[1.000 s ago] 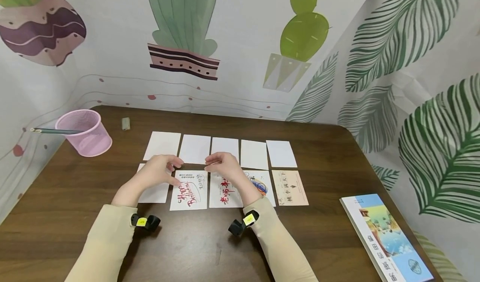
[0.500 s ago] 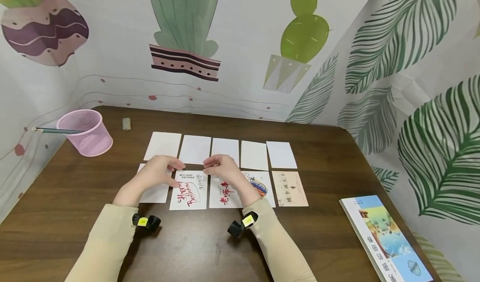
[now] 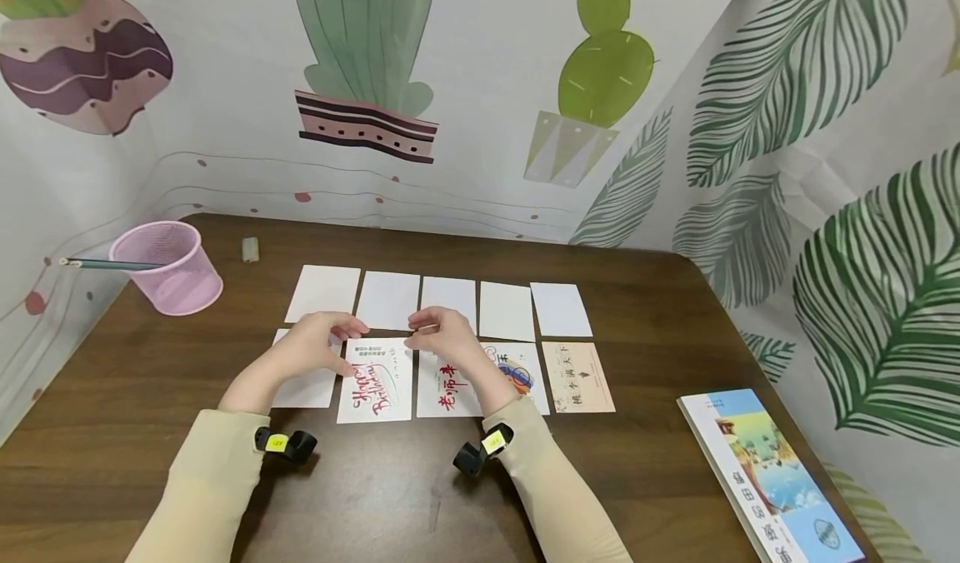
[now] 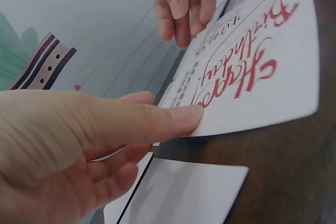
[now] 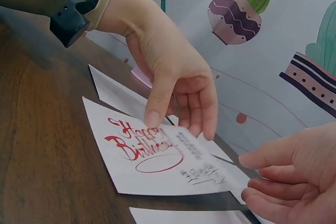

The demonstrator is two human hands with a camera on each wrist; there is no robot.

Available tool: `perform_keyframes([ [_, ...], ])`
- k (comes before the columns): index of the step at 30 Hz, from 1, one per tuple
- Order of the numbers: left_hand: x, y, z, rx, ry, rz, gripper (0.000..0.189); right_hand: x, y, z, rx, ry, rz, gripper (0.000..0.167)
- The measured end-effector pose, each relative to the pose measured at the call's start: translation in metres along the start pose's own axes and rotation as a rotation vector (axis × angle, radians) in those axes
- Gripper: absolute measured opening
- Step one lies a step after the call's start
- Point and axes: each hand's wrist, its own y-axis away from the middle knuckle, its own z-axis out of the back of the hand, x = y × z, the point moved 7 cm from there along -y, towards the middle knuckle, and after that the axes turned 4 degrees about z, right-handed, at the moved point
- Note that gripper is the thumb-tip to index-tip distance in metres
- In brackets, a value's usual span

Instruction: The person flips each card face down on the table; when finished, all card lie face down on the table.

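- The left hand [image 3: 306, 350] pinches the birthday card [image 3: 386, 392], its thumb on the printed face and fingers reaching behind the edge.
- The right hand [image 3: 448, 340] is relaxed, fingers loosely bent, at the card's far right corner; whether they touch it cannot be told.
- The birthday card is second from left in the near row, face up; its lettering is red and black.
- To its left is a blank card [image 3: 307, 390], partly behind the left hand.
- To its right come a red-lettered card [image 3: 450, 395], a colourful card [image 3: 531, 369] and a tan card [image 3: 579, 380]; the right arm crosses the first two.
- Five white cards form the far row, one of them second from right [image 3: 507, 311].
- At far left stand a pink cup [image 3: 191, 281] with pencils [image 3: 97, 263], and a small block [image 3: 250, 250].
- A book [image 3: 780, 484] lies at right on the table [image 3: 375, 496].
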Motion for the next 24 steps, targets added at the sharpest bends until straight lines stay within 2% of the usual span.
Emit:
perform_keyframes([
  [4, 0.001, 0.002, 0.001, 0.054, 0.171, 0.008, 0.057, -0.001, 0.001, -0.004, 0.02, -0.041, -0.035, 0.044],
  [8, 0.003, 0.002, 0.0, 0.1, 0.292, 0.013, 0.061, -0.005, 0.001, -0.012, 0.061, -0.069, -0.099, 0.045],
  [12, 0.005, 0.003, 0.001, 0.106, 0.311, 0.001, 0.063, -0.01, 0.0, -0.018, 0.082, -0.116, -0.142, 0.042],
  [16, 0.007, 0.002, 0.002, 0.103, 0.333, -0.006, 0.066, -0.011, -0.001, -0.019, 0.078, -0.116, -0.139, 0.038],
  [24, 0.013, 0.0, 0.003, 0.074, 0.371, 0.073, 0.066, -0.002, -0.002, -0.01, 0.055, -0.118, -0.091, 0.033],
])
